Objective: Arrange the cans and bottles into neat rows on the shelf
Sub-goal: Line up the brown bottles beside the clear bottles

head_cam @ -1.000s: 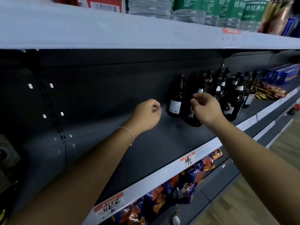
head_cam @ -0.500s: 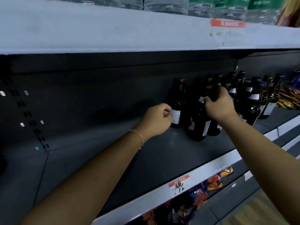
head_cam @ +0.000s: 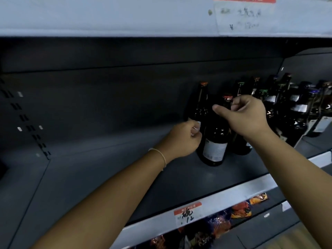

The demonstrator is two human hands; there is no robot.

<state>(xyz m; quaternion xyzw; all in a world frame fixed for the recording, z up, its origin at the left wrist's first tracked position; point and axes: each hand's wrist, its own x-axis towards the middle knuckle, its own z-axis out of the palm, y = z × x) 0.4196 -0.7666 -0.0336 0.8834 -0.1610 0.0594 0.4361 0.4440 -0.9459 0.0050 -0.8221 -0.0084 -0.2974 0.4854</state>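
Observation:
Dark glass bottles stand on the dark grey shelf (head_cam: pixel 107 168). My left hand (head_cam: pixel 181 139) grips the lower body of the leftmost bottle (head_cam: pixel 200 108), which has an orange cap and stands toward the back. My right hand (head_cam: pixel 246 117) pinches the neck of the front bottle (head_cam: pixel 215 141), which has a red cap and a white label, just to its right. Both bottles are upright and close together. A crowded cluster of similar bottles (head_cam: pixel 287 108) fills the shelf to the right, partly hidden behind my right hand.
The upper shelf's pale front edge (head_cam: pixel 125 15) hangs overhead. A white price rail with a red-topped tag (head_cam: pixel 187 212) runs along the shelf front. Orange and blue snack packets (head_cam: pixel 239 211) lie on the shelf below. Bare shelf stretches left of the bottles.
The view has closed in on the bottles. My left hand has reached forward and taken hold of the leftmost bottle. My right hand now sits on the front bottle's neck.

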